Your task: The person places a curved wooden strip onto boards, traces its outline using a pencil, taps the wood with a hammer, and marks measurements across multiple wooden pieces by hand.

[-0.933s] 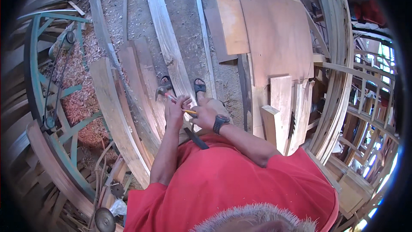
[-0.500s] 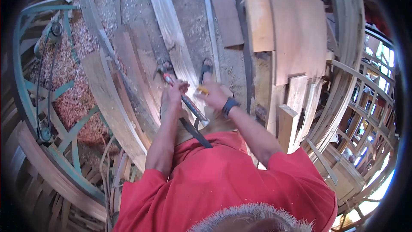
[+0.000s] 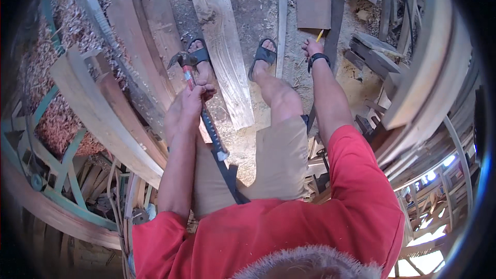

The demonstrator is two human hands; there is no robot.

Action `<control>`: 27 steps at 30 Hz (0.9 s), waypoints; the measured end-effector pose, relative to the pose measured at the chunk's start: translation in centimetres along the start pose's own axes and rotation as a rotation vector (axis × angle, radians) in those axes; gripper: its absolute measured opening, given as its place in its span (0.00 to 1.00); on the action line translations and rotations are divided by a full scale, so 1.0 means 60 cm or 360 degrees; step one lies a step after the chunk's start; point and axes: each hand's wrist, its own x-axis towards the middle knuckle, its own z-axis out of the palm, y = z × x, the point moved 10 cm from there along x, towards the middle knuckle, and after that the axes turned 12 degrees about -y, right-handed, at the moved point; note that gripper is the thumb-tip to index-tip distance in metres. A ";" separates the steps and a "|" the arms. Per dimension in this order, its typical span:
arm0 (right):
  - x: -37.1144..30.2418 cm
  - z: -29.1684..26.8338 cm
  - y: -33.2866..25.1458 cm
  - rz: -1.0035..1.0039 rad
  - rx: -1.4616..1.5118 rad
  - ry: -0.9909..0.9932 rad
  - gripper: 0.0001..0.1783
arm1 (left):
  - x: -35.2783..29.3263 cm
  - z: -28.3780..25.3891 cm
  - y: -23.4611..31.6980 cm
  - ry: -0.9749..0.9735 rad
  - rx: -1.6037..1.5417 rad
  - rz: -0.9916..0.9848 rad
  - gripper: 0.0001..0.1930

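At frame centre, I see the left hand (image 3: 185, 109) gripping a claw hammer (image 3: 199, 104), the right hand (image 3: 311, 48) pinching a yellow pencil (image 3: 320, 35).

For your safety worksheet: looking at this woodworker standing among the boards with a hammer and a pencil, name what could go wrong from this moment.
1. The left hand holds the claw hammer head-down just above a foot in an open sandal; a slip could likely hurt the toes.
2. The long plank lies between the feet among other loose boards, so a step might trip or roll.
3. The right hand holds a pencil, point outward; a stumble could jab.
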 end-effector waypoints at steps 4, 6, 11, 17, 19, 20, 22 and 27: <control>0.113 -0.001 0.036 0.0082 0.0467 -0.0002 0.11 | 0.014 0.050 0.036 -0.0007 -0.0194 -0.0122 0.13; 0.160 0.038 0.065 0.0119 0.0673 -0.0115 0.11 | 0.022 0.049 0.052 0.0023 -0.0203 -0.0175 0.13; 0.225 0.107 0.073 0.0173 0.0606 -0.0149 0.18 | 0.053 0.079 0.142 -0.0074 -0.0219 -0.0021 0.12; 0.320 0.043 0.054 0.0187 0.0413 0.0135 0.35 | 0.121 0.151 0.202 -0.0207 -0.0258 0.0084 0.11; 0.321 0.044 0.048 0.0054 0.0485 0.0106 0.35 | 0.135 0.164 0.213 -0.0249 -0.0277 0.0096 0.11; 0.321 0.044 0.033 -0.0070 0.0543 0.0075 0.35 | 0.140 0.173 0.213 -0.0273 -0.0281 0.0062 0.12; 0.309 0.075 0.046 0.0106 0.0718 0.0155 0.32 | 0.146 0.164 0.215 -0.0256 -0.0252 0.0037 0.13; 0.257 0.129 -0.024 0.0046 0.1332 -0.0104 0.24 | 0.174 0.165 0.209 -0.0334 -0.0244 0.0029 0.14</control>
